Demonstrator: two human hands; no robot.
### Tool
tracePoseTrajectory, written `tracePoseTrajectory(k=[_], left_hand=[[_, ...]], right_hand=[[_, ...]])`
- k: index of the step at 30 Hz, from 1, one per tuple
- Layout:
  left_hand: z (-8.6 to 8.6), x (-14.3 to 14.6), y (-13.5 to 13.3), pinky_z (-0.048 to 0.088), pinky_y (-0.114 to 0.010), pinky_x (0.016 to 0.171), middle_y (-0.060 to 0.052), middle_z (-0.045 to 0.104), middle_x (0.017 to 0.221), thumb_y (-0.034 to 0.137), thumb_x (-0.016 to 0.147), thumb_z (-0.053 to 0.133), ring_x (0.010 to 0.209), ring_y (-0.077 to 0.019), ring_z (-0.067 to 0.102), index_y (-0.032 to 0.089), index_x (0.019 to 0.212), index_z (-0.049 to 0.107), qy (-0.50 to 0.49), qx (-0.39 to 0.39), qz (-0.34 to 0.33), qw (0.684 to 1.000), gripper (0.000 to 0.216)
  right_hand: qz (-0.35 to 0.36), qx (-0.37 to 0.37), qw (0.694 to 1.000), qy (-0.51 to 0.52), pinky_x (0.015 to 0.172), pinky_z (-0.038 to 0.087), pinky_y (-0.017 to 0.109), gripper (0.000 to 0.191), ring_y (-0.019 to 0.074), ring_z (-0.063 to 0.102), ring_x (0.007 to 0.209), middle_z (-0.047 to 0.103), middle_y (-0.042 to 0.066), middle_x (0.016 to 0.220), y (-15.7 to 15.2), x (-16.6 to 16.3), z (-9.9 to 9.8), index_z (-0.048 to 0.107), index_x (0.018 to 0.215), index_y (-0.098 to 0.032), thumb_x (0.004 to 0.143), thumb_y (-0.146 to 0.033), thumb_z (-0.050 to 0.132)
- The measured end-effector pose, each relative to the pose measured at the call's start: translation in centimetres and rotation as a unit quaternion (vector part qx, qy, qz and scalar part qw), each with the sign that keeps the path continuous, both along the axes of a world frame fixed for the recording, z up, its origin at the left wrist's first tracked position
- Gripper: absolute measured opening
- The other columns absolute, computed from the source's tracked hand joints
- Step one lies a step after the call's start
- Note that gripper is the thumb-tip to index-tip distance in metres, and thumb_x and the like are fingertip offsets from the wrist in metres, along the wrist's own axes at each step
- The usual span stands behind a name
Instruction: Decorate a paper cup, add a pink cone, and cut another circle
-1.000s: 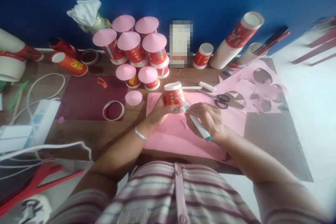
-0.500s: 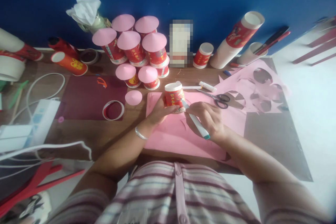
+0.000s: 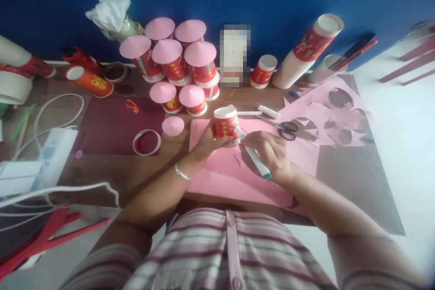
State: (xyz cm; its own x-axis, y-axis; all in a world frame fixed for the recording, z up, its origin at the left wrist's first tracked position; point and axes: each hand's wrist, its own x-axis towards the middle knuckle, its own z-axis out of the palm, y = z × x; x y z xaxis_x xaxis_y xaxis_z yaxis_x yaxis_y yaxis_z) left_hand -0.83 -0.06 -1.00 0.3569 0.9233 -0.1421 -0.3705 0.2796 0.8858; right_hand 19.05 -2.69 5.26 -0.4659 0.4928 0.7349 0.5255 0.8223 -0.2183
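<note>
My left hand (image 3: 208, 145) grips a red paper cup (image 3: 225, 123) that stands upside down on a pink paper sheet (image 3: 234, 167). My right hand (image 3: 270, 152) is closed round a white marker with a green end (image 3: 254, 157); its tip touches the cup's lower rim on the right side. A loose pink paper cone (image 3: 173, 125) lies on the table left of the cup. A silver bangle is on my left wrist.
Several red cups topped with pink cones (image 3: 173, 63) are stacked at the back. Scissors (image 3: 282, 128) and a glue stick (image 3: 268, 111) lie behind my right hand. A tape ring (image 3: 147, 142), cut pink scraps (image 3: 333, 113), cup stacks (image 3: 307, 52) and white cables (image 3: 50, 118) surround the sheet.
The marker and my right hand have shifted slightly along the cup's base. The cup and my left hand have barely moved.
</note>
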Motion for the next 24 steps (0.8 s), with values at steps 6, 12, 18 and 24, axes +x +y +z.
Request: tracePoseTrajectory(k=[6,12,18,24], left_hand=[[-0.03,0.05,-0.02,0.062,-0.035,0.078,-0.004,0.073,0.102,0.034,0.074,0.092,0.092,-0.0221,0.073,0.022,0.118,0.06,-0.007,-0.002,0.001,1.0,0.055],[0.06,0.07,-0.04,0.061,-0.035,0.076,-0.004,0.072,0.101,0.036,0.074,0.092,0.089,-0.0214,0.071,0.022,0.117,0.059,-0.001,-0.005,0.0,1.0,0.056],[0.21,-0.03,-0.02,0.06,-0.033,0.075,-0.004,0.071,0.102,0.035,0.072,0.094,0.089,-0.0198,0.07,0.022,0.118,0.06,-0.002,-0.002,0.011,1.0,0.059],[-0.06,-0.06,0.02,0.06,-0.032,0.079,-0.003,0.07,0.105,0.033,0.076,0.092,0.092,-0.0175,0.068,0.023,0.12,0.061,-0.013,0.013,0.003,1.0,0.055]], right_hand=[[0.002,0.003,1.0,-0.003,0.06,0.057,0.03,0.023,0.0185,0.069,0.07,0.071,0.007,0.085,0.07,0.0,-0.02,0.06,0.114,-0.016,0.093,-0.007,0.059],[0.008,-0.015,1.0,-0.009,0.062,0.057,0.031,0.029,0.0193,0.07,0.072,0.073,0.007,0.089,-0.14,0.12,-0.18,0.06,0.118,-0.017,0.092,-0.006,0.059],[0.013,-0.007,1.0,-0.01,0.059,0.056,0.029,0.027,0.0173,0.067,0.068,0.07,0.005,0.084,-0.26,-0.24,-0.13,0.058,0.116,-0.017,0.092,-0.005,0.06],[0.015,0.0,1.0,-0.006,0.056,0.055,0.028,0.027,0.0164,0.066,0.067,0.069,0.004,0.083,-0.31,-0.47,-0.11,0.058,0.115,-0.017,0.091,-0.005,0.062]])
